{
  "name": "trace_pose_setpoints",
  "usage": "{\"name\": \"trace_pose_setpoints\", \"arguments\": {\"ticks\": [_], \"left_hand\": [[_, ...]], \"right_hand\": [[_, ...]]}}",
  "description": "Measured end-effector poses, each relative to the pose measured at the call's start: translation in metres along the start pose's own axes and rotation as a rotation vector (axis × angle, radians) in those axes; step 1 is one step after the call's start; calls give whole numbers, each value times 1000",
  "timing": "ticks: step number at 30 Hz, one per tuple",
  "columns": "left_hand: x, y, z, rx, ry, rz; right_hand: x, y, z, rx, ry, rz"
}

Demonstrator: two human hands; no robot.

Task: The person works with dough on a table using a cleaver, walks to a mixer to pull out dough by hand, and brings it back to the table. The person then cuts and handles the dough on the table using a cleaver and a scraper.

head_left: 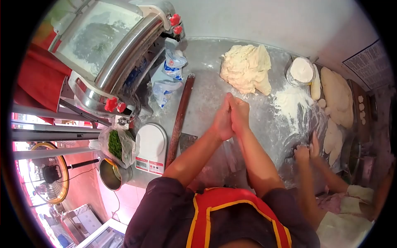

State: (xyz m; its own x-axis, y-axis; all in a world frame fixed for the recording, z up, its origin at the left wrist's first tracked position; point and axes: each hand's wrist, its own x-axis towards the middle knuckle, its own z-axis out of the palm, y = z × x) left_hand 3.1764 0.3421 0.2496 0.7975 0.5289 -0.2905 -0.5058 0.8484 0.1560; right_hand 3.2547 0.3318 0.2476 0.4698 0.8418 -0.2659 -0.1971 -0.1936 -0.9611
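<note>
My left hand (223, 124) and my right hand (240, 112) meet palm against palm over the metal worktop (202, 95), fingers stretched out and pointing away from me. Whatever lies between the palms, if anything, is hidden. Just beyond the fingertips rests a large rough lump of dough (247, 68). Left of my hands lie a long dark wooden rolling pin (182, 113) and a flat dark dough scraper (188, 141). A white kitchen scale (151, 143) stands beside the pin.
At upper left is a dough roller machine (130, 49), near blue-and-white bags (165, 91). Loose flour (291, 101) and a flour container (301, 71) are on the right. A co-worker's hands (308, 151) are near dough pieces (333, 138). Greens in a bag (115, 144) sit above a metal pot (111, 175).
</note>
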Motion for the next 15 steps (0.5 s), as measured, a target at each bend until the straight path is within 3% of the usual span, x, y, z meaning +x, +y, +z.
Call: {"name": "trace_pose_setpoints", "arguments": {"ticks": [1,4,7,11,13,15], "left_hand": [[-3,-2,8,4,41,14],[-1,4,10,59,123,73],[-3,5,12,101,159,46],[6,-10,4,151,335,54],[-2,-9,42,173,496,100],[0,-8,37,200,496,130]], "right_hand": [[-5,-15,1,76,-25,83],[-15,-32,1,-663,-211,-47],[15,44,-16,-562,-213,-407],[-9,3,12,59,101,-24],[-11,-23,11,253,121,248],[-12,-13,6,196,19,230]]}}
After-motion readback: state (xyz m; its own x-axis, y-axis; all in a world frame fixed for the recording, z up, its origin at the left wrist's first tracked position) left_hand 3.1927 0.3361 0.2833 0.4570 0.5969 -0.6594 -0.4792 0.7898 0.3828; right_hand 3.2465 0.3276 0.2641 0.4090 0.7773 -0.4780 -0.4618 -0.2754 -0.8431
